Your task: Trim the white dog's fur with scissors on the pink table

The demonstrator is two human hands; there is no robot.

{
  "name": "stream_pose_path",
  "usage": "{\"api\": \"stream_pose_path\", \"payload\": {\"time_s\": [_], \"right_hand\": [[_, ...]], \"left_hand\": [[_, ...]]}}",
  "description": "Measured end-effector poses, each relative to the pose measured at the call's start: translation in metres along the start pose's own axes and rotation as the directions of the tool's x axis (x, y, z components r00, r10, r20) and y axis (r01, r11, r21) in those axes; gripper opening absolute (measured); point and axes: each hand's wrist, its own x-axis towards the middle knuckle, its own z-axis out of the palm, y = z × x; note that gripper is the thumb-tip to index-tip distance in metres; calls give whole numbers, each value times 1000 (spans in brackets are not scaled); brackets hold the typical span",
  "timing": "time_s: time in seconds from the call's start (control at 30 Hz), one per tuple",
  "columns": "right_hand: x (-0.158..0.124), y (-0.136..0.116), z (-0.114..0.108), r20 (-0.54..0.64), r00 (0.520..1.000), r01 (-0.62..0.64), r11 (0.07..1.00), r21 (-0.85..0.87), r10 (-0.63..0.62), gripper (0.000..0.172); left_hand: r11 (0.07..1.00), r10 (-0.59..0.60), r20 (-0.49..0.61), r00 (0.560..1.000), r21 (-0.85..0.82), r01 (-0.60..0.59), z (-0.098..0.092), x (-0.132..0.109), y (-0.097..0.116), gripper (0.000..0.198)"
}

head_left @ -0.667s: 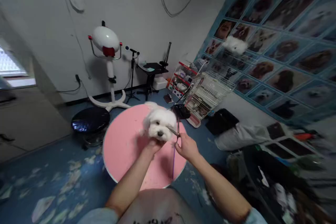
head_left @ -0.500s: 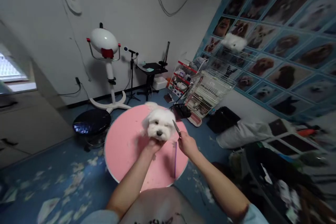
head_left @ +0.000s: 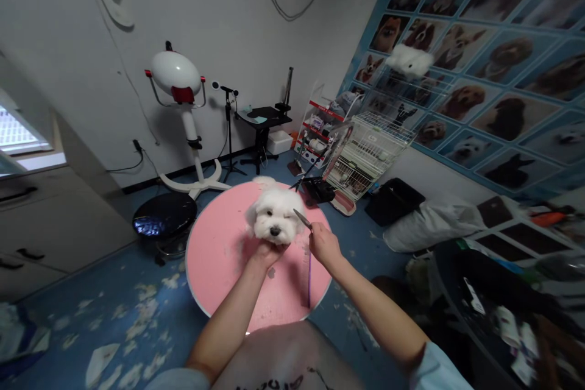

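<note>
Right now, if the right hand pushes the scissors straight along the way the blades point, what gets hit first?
Probably the white dog's cheek: the scissors in the right hand angle up-left toward its head. Depth is unclear.

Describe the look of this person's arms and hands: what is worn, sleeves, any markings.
Both forearms are bare from wrist to near the elbow. The left hand and right hand wear no gloves; no rings, watch or markings can be made out at this size. Light blue sleeves show at the bottom edge, pushed up on both arms.
</note>
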Motion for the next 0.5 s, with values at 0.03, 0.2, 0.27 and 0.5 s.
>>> {"api": "stream_pose_path", "payload": {"time_s": [0.03, 0.2, 0.27, 0.5], "right_hand": [[0, 0, 0, 4, 1000, 0, 1000, -4, 0, 30], [1, 4, -3, -10, 1000, 14, 999, -49, -14, 30], [2, 6, -3, -4, 1000, -1, 998, -64, 1, 31], [3, 12, -2, -19, 1000, -4, 993, -116, 2, 30]], "left_hand": [[1000, 16, -46, 999, -1, -17, 5, -2, -1, 10], [999, 50, -160, 986, 6, -49, 24, -14, -8, 30], [999, 38, -160, 986, -16, -41, 26, -15, -9, 32], [998, 36, -137, 990, -42, -42, 20, -6, -11, 31]]}}
